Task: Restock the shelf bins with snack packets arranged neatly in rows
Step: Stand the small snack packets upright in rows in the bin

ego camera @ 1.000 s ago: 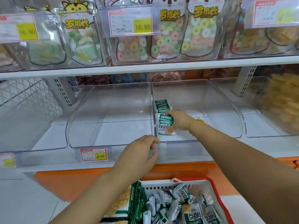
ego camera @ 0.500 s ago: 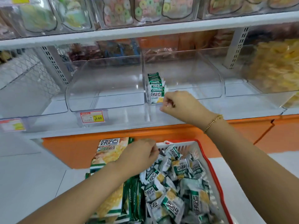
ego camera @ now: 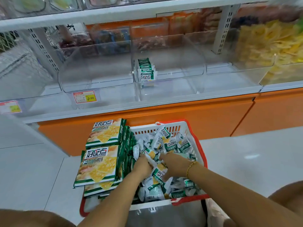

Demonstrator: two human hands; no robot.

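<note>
A white basket with a red rim (ego camera: pixel 199 141) sits on the floor below the shelf, full of small green-and-white snack packets (ego camera: pixel 164 136). Both hands are down in the pile. My left hand (ego camera: pixel 143 164) curls its fingers into the packets near the middle. My right hand (ego camera: pixel 175 163), with a gold bracelet at the wrist, lies spread over packets beside it. Whether either hand holds a packet is hidden by the pile. In the clear shelf bin (ego camera: pixel 188 69) above, a short row of the same packets (ego camera: pixel 146 71) stands upright along its left wall.
Flat green snack boxes (ego camera: pixel 101 153) are stacked at the basket's left side. A second clear bin (ego camera: pixel 78 82) with a price tag (ego camera: pixel 84 97) stands left of the stocked one. A bin of yellow snacks (ego camera: pixel 268 51) is at the right. An orange shelf base (ego camera: pixel 180 112) runs behind the basket.
My right hand left the row in the bin and came down into the basket. My left hand went from the bin's front edge into the packets. The view tilted downward.
</note>
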